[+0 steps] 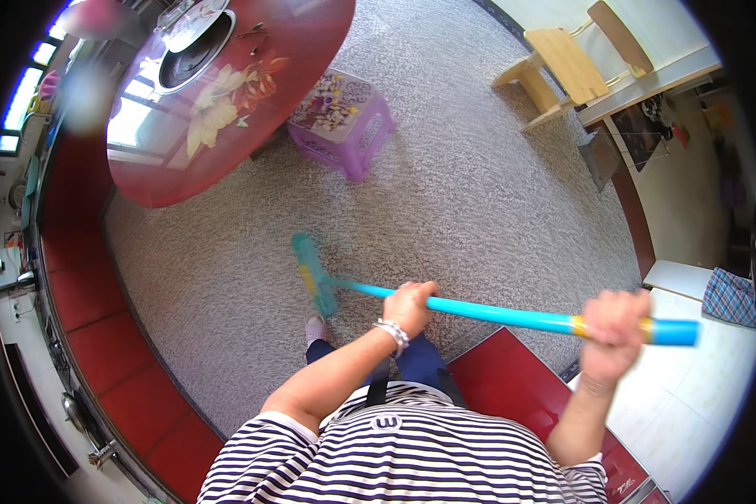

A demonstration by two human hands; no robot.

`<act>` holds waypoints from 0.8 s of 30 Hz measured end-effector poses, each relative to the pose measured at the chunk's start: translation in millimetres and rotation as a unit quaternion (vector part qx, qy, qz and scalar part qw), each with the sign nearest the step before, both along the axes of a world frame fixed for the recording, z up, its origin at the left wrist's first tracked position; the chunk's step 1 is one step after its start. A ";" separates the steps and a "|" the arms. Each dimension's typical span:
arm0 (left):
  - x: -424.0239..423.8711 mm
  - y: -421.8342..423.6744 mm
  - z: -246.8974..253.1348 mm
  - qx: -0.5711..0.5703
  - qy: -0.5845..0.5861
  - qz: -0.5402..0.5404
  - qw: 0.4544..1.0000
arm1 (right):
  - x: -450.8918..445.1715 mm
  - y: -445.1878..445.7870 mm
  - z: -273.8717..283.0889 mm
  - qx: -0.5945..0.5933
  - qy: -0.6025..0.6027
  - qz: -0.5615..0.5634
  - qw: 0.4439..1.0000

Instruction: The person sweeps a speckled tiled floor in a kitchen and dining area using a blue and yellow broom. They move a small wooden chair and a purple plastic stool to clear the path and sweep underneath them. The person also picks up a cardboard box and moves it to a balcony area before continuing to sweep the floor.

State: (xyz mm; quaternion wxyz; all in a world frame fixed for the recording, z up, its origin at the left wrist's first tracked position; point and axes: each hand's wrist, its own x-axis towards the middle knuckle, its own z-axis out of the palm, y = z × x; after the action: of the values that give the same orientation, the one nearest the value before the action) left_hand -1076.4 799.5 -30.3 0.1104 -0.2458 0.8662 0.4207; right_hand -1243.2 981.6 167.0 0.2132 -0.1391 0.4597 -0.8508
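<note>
A broom with a turquoise handle (504, 313) crosses in front of me, sloping from the right down to the floor. My left hand (409, 309) is closed round the middle of the handle, with silver bracelets at its wrist. My right hand (616, 327) grips the handle near its top end, over a yellow band, and is slightly blurred. The blurred teal and yellow broom head (314, 274) lies over the grey speckled floor (227, 283), close in front of my foot.
A round red table (164, 176) with a floral print stands at the upper left, a purple plastic stool (356, 142) beside it. A wooden chair (567, 66) is at the upper right. Red cabinets (94, 309) line the left; a red panel (510, 378) is near my legs.
</note>
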 end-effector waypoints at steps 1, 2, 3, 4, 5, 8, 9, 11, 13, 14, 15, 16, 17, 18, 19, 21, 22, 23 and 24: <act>3.2 -1.1 -18.7 0.002 -0.037 0.013 0.999 | 4.3 -9.9 -13.9 0.008 0.001 0.014 1.000; 3.2 -4.6 -32.2 0.063 -0.025 0.008 0.998 | 8.7 -17.7 -26.8 0.018 0.003 0.023 1.000; -3.7 -2.0 -44.2 0.054 -0.017 0.004 0.998 | 14.3 -24.5 -31.3 0.028 0.021 0.026 0.999; -11.1 3.8 -52.9 0.049 -0.012 0.003 0.999 | 8.3 -19.0 -31.8 0.026 0.007 0.010 1.000; -20.1 10.6 -61.4 0.043 -0.007 0.000 0.999 | -3.4 -13.4 -22.1 0.025 0.005 0.010 1.000; -77.7 23.5 -42.0 0.033 0.073 0.005 0.997 | -24.8 -1.1 10.2 0.024 0.067 0.000 0.997; -96.4 26.7 -35.1 0.040 0.098 0.002 0.994 | -30.6 3.3 20.3 0.030 0.097 0.001 0.995; -123.3 30.7 -26.9 0.045 0.133 0.007 0.990 | -37.3 2.4 38.8 0.041 0.165 0.019 0.985; -139.4 30.5 -9.6 0.034 0.145 -0.011 0.989 | -41.3 9.4 55.7 0.040 0.213 0.015 0.976; -141.2 28.9 1.3 0.030 0.144 -0.025 0.989 | -39.6 14.2 63.7 0.036 0.222 0.005 0.974; -140.8 29.7 15.7 0.028 0.143 -0.043 0.988 | -37.8 21.7 70.8 0.028 0.226 -0.010 0.974; -137.9 32.5 25.0 0.028 0.142 -0.062 0.988 | -37.2 28.5 75.9 0.023 0.223 -0.022 0.974; -129.5 33.0 29.0 0.020 0.147 -0.062 0.987 | -37.6 32.8 72.9 0.007 0.200 -0.028 0.979; -120.7 31.7 37.4 0.011 0.124 -0.067 0.990 | -37.5 38.8 69.6 -0.010 0.178 -0.038 0.983; -111.5 29.2 43.4 0.003 0.102 -0.071 0.992 | -37.8 44.1 66.4 -0.027 0.157 -0.047 0.986; -92.4 25.4 20.6 -0.011 0.024 -0.060 0.998 | -39.4 42.7 33.6 -0.027 0.084 -0.053 0.995; -82.3 23.0 2.6 0.006 0.011 -0.065 0.998 | -40.0 41.2 15.2 -0.023 0.050 -0.051 0.997; -75.1 21.1 -14.4 0.022 -0.003 -0.070 0.997 | -38.5 36.6 -0.3 -0.007 0.025 -0.040 0.999; -73.3 18.1 -20.3 0.042 -0.022 -0.074 0.996 | -34.3 27.3 -7.3 0.006 0.035 -0.023 0.999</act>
State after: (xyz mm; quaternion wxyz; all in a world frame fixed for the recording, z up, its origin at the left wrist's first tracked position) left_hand -1149.7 817.6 -50.6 0.1706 -0.1848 0.8610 0.4422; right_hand -1277.5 1008.9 159.7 0.1783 -0.1574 0.4747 -0.8474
